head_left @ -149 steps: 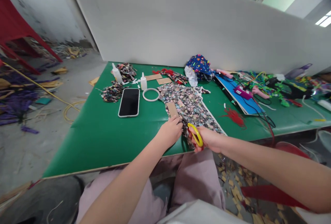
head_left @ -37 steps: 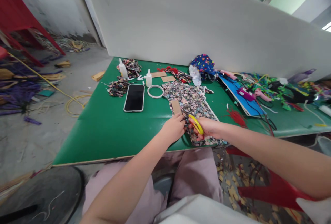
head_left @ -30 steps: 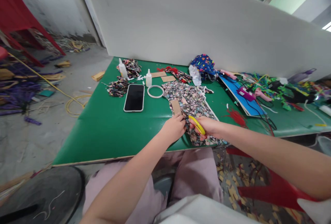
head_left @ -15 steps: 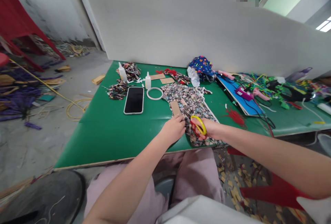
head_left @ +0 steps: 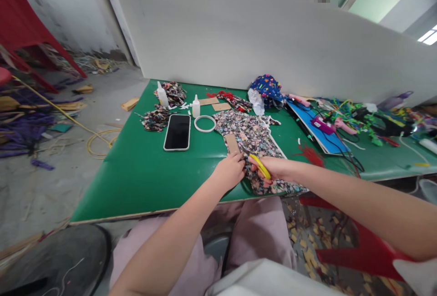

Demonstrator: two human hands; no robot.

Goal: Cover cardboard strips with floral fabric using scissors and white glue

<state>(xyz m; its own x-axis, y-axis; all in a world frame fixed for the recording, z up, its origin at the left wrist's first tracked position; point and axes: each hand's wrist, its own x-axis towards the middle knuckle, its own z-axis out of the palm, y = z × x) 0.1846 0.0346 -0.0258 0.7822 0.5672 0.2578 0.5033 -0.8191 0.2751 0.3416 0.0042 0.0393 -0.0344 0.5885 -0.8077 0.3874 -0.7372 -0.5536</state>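
Note:
A sheet of floral patterned fabric [head_left: 251, 134] lies on the green table [head_left: 143, 168] in front of me. A small brown cardboard strip [head_left: 232, 143] rests on its left edge. My left hand [head_left: 228, 171] is closed, pinching the fabric's near-left edge just below the strip. My right hand [head_left: 273, 168] grips yellow-handled scissors [head_left: 260, 166], whose blades point left into the fabric beside my left fingers.
A black phone [head_left: 177, 132], a white ring [head_left: 205, 123], two small glue bottles [head_left: 195, 106] and fabric scraps [head_left: 155, 118] lie at the left back. A blue board [head_left: 316, 127], glue guns and coloured wires crowd the right. A white partition [head_left: 239, 32] stands behind.
The scissors' handles closed from 0.5 s ago to now, and my right hand shifted slightly along the fabric. My left hand stays pinching the edge.

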